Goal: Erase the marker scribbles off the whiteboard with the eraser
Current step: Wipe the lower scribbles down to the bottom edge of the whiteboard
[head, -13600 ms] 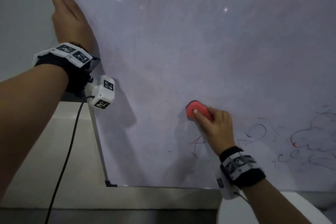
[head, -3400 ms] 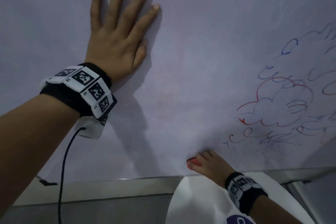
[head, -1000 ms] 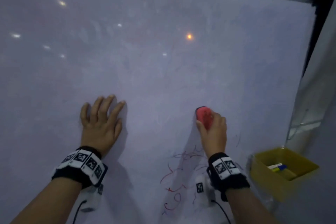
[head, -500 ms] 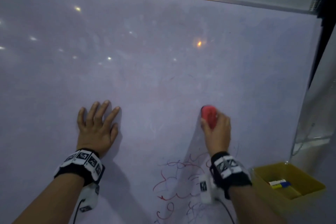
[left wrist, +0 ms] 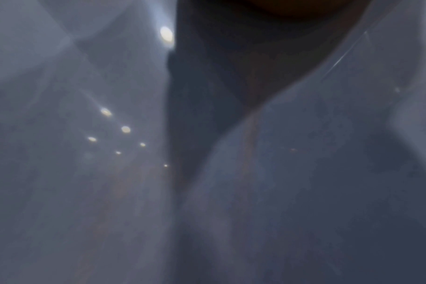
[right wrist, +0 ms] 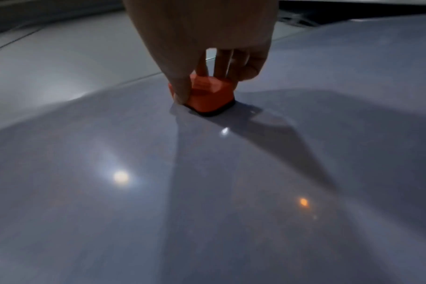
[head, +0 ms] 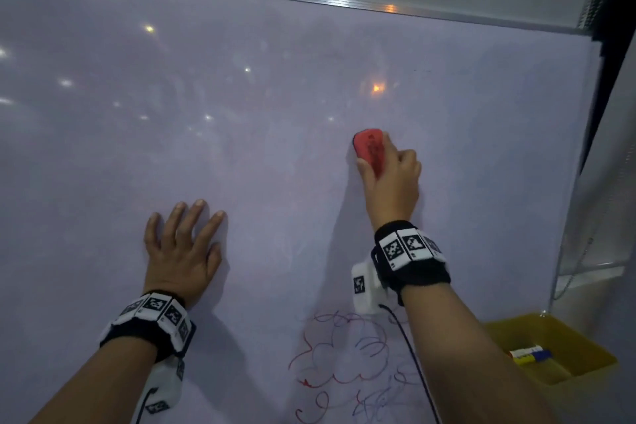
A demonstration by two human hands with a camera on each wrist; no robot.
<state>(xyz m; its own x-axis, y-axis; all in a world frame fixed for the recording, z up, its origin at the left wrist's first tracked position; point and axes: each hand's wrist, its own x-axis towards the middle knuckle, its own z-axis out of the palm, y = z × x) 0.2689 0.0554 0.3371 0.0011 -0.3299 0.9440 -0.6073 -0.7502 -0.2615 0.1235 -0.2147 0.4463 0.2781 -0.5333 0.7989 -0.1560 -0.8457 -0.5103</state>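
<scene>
Our right hand (head: 390, 179) grips the eraser (head: 370, 148) on wiped whiteboard (head: 275, 155); scribbles (head: 344, 365) below the eraser remain; our left hand (head: 182, 251) lies flat, empty.

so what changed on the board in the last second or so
The right hand slid the red eraser up the whiteboard, away from the scribbles below. Its grip is unchanged. The left hand stays flat on the board; the scribbles remain unerased.

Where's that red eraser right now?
The red eraser is pressed against the whiteboard, gripped by the right hand, right of centre in the head view, well above the scribbles.
</scene>
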